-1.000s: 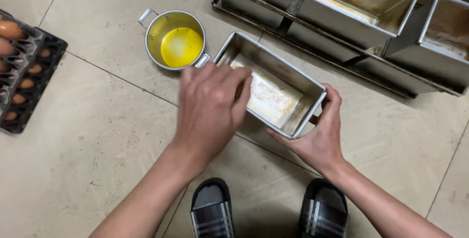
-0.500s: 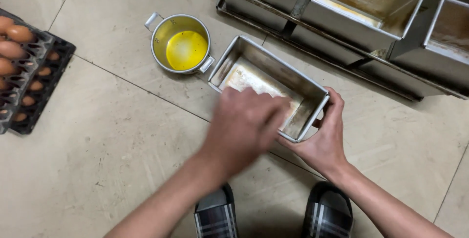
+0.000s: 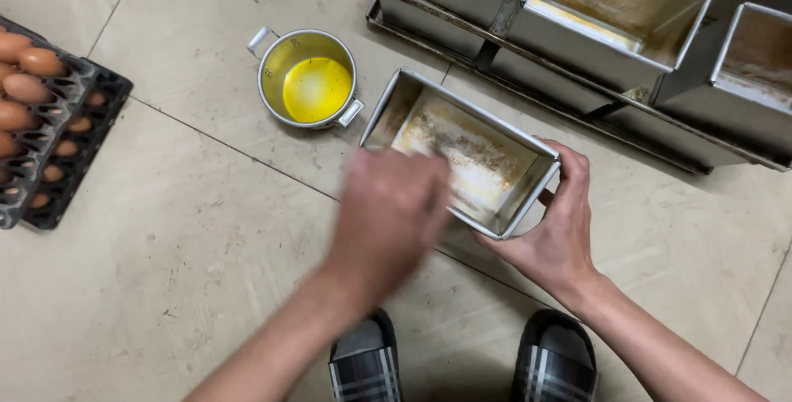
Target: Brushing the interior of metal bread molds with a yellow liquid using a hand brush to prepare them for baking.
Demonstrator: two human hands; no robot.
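A rectangular metal loaf tin (image 3: 487, 115) rests on the tiled floor, tilted, its inside smeared pale and brown. My right hand (image 3: 559, 233) grips the tin's near right corner, thumb on the rim. My left hand (image 3: 388, 214) is blurred with motion over the tin's near left edge, fingertips reaching inside; whatever it holds is hidden. Just left of the tin stands a small metal pot (image 3: 285, 51) holding yellow liquid.
A black tray of brown eggs (image 3: 49, 150) lies at the left edge. A rack of several empty loaf tins (image 3: 619, 6) fills the top right. My two plaid slippers (image 3: 363, 365) (image 3: 554, 361) stand at the bottom on the tiles.
My left hand has swept from over the tin's middle toward its near left edge and is now blurred. My right hand keeps its hold on the corner.
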